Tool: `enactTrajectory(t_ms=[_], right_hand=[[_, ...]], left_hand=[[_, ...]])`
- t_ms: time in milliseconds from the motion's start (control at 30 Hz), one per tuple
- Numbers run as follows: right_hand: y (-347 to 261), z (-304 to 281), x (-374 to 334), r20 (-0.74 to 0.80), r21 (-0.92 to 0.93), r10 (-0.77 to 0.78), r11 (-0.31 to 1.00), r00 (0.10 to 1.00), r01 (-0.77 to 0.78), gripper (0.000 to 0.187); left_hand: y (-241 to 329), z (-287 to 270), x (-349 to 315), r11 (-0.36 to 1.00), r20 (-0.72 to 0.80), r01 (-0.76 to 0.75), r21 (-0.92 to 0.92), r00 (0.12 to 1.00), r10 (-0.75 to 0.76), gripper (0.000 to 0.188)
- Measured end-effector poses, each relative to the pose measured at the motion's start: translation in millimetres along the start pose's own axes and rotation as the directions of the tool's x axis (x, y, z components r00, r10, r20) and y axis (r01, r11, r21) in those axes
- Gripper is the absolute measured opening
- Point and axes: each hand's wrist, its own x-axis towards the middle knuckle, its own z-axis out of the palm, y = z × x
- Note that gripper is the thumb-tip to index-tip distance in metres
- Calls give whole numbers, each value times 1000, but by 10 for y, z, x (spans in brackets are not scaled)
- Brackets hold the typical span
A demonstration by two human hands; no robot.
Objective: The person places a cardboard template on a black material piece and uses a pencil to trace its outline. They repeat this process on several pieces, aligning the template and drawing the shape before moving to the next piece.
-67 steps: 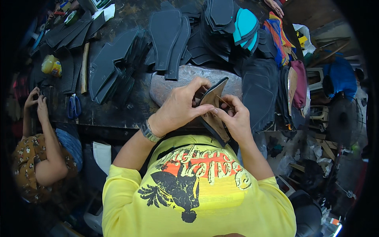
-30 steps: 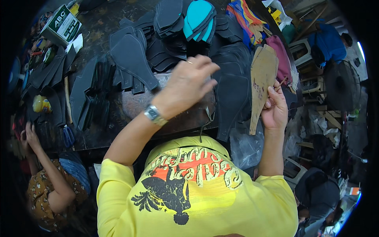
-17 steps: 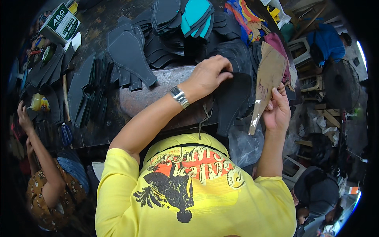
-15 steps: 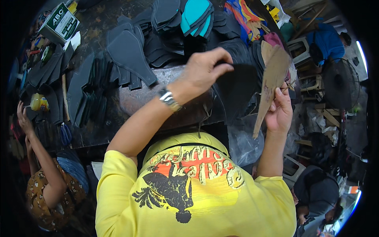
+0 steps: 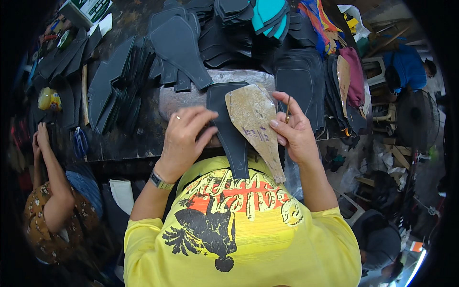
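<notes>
At the far left, a co-worker in a brown floral top (image 5: 52, 217) sits by the dark surface (image 5: 126, 152). On it, moving right, are a rounded yellow jar (image 5: 49, 99), blue-handled scissors (image 5: 80, 142), a slim pale wooden stick (image 5: 85, 95) and fanned dark-grey sheet cut-outs (image 5: 114, 81). The left hand (image 5: 186, 136) is half-curled, thumb a little apart from the fingers; its tips overlap the left edge of a dark-grey paddle-shaped piece (image 5: 224, 115), though whether they touch it I cannot tell. That piece lies partly across a worn brown slab (image 5: 184, 98), its narrow tail pointing toward the person. Just right, overlapping it, is a tan cardboard pattern (image 5: 256, 126) with purple marks, its right edge pinched by the right hand (image 5: 283, 117), which also holds a thin brown rod (image 5: 288, 109). Beyond are a stack of dark-grey shapes (image 5: 301, 91) and a maroon cloth bundle (image 5: 354, 81).
</notes>
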Motion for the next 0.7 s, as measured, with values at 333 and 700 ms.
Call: enactTrajectory(t_ms=[333, 700], right_hand=[[37, 65, 205, -11, -344, -30, 939, 999, 24, 48], [76, 95, 399, 15, -566, -53, 823, 998, 52, 49]], left_hand=[[111, 340, -3, 1000, -23, 7, 13, 1000, -7, 33], [6, 315, 54, 999, 20, 20, -48, 1000, -19, 27]])
